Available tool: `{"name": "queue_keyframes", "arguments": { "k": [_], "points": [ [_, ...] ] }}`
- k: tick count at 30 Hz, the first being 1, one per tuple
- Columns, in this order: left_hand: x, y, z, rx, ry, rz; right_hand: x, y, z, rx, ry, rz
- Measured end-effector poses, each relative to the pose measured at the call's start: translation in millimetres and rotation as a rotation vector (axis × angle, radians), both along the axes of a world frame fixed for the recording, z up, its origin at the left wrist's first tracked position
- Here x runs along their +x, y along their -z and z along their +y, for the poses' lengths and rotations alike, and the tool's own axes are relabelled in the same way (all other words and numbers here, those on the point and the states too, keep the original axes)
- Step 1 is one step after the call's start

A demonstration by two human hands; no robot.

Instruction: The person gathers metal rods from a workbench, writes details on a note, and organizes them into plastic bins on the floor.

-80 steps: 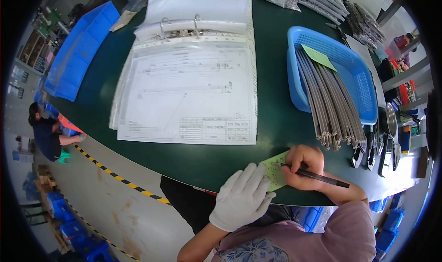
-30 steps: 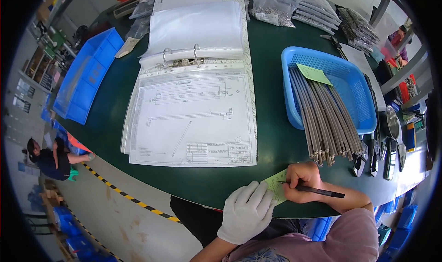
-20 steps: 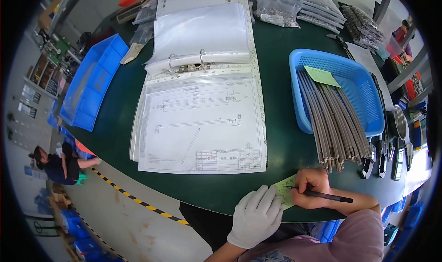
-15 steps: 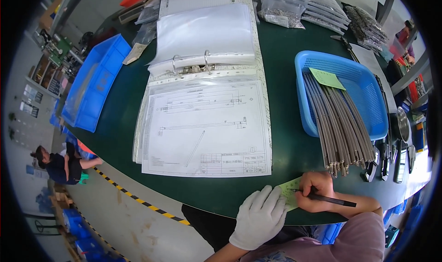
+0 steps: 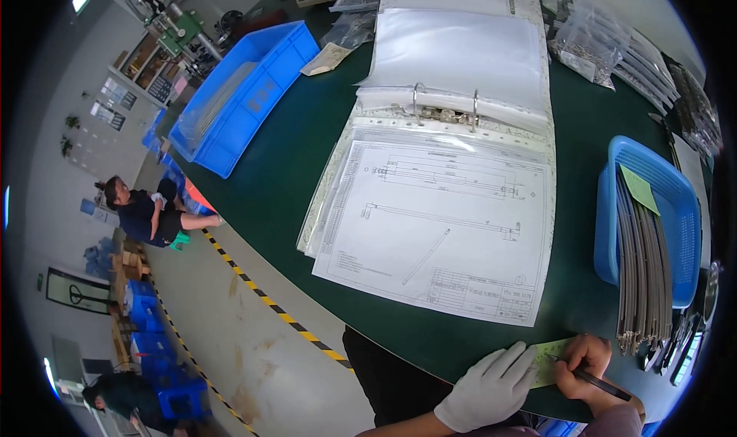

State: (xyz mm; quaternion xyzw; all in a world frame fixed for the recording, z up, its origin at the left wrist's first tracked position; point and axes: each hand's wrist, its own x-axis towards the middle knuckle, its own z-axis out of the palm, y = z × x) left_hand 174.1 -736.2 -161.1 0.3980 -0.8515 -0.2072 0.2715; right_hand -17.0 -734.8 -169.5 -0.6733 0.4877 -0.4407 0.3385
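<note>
Fingers of the bare right hand grip a black pen, its tip at a yellow-green slip in the lower right of the frame. Beside it, the gloved left hand lies flat, fingers extended, at the slip's left edge. Because the slip sits near the edge of the bench, it could skew under the pen if the glove eased off. Metal rods overhang a blue basket just above; a wrist bump might shift them.

One pen, two green slips
</note>
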Motion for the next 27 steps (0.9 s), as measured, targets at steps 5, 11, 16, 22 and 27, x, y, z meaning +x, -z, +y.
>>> {"name": "queue_keyframes", "arguments": {
  "k": [5,11,16,22,27],
  "points": [
    [-2,-2,1,-0.086,-0.036,0.022,0,-4,-1,0.026,0.008,0.045],
    [-3,-7,-5,-0.099,-0.026,0.010,-10,4,11,0.195,0.037,-0.116],
    [-2,-6,-8,-0.104,-0.025,0.018,-1,-17,4,0.414,0.103,-0.210],
    [-3,-6,-4,-0.118,-0.050,0.043,-7,-16,9,0.370,-0.005,-0.089],
    [-4,-10,3,-0.131,-0.051,0.051,-1,-21,18,0.444,0.151,-0.079]
  ]
}}
